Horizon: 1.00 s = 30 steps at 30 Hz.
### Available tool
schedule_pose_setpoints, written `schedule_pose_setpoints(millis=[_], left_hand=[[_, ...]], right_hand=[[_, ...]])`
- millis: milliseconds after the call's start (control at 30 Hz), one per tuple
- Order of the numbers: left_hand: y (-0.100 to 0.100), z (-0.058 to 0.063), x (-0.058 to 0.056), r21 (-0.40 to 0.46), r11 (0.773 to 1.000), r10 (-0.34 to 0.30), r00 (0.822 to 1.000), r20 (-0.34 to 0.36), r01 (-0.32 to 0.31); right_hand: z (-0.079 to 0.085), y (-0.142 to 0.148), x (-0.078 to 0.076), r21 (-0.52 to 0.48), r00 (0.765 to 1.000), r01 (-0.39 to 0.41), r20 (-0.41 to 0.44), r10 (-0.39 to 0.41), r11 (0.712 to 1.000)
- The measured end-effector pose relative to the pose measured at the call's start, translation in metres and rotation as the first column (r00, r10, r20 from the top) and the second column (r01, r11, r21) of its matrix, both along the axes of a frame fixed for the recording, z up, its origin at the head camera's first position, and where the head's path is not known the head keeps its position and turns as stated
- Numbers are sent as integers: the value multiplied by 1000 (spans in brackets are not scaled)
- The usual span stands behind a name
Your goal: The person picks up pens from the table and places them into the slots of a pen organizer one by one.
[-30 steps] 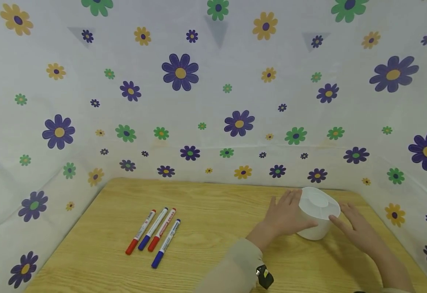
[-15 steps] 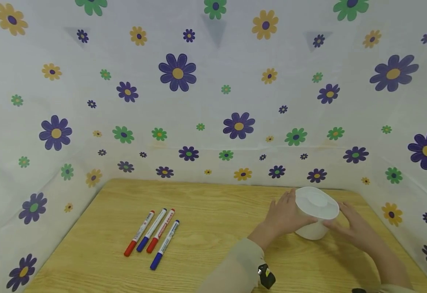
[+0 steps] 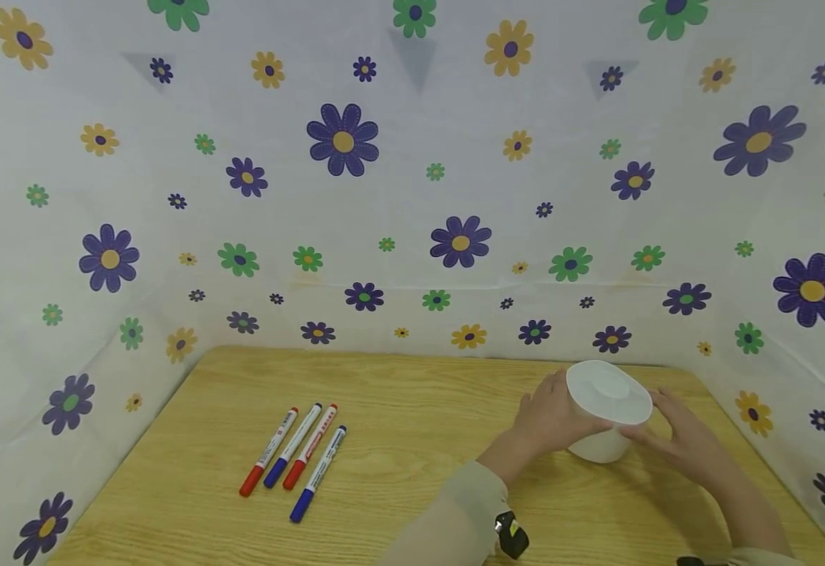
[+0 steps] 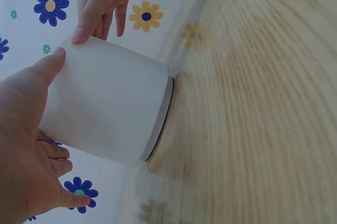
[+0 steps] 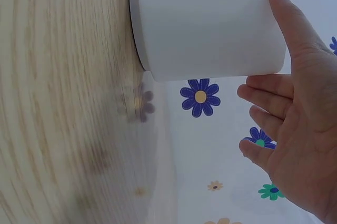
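A white round pen holder (image 3: 599, 446) with a slanted oval top (image 3: 609, 391) stands at the right of the wooden table. In the left wrist view its wall (image 4: 108, 100) is smooth, with a narrow grey base ring at the table. My left hand (image 3: 549, 415) grips the holder's left side, thumb across the front near the rim. From the right, my right hand (image 3: 684, 440) holds it between thumb and index finger. In the right wrist view that thumb (image 5: 295, 21) lies on the wall and the other fingers (image 5: 266, 121) spread loosely beside it.
Several markers lie side by side at the table's left: a red-capped one (image 3: 269, 452), a blue-capped one (image 3: 293, 445), another red-capped one (image 3: 311, 446) and another blue-capped one (image 3: 318, 474). A white flowered cloth (image 3: 398, 204) encloses the table's back and sides.
The holder's slanted top has turned and shifted slightly left. My right thumb has moved left along the front, close to the left thumb. The markers stay in place.
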State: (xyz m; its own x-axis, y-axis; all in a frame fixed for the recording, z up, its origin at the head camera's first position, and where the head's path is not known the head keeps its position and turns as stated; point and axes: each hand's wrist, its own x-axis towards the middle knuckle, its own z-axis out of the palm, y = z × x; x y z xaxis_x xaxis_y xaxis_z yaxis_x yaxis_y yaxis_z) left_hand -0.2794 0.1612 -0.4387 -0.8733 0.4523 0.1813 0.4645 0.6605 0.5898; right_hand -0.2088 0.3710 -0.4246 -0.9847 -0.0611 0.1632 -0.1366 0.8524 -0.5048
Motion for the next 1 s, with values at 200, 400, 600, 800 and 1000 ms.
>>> schedule_pose_setpoints(millis=[200, 400, 600, 800, 1000], left_hand=[[-7, 0, 3, -12, 1000, 12, 999, -31, -12], [-16, 0, 5, -19, 999, 33, 998, -59, -34], [-22, -2, 3, -17, 999, 44, 997, -60, -45], [-28, -6, 2, -28, 998, 59, 995, -85, -61], [-35, -7, 3, -44, 995, 86, 991, -105, -91]], right_hand=[[1, -8, 0, 4, 1000, -11, -24, 12, 1000], [3, -16, -2, 21, 999, -22, -36, 23, 1000], [6, -22, -5, 11, 998, -51, -45, 51, 999], [4, -27, -9, 14, 997, -60, -40, 61, 998], [0, -32, -13, 21, 987, -99, -123, 100, 995]])
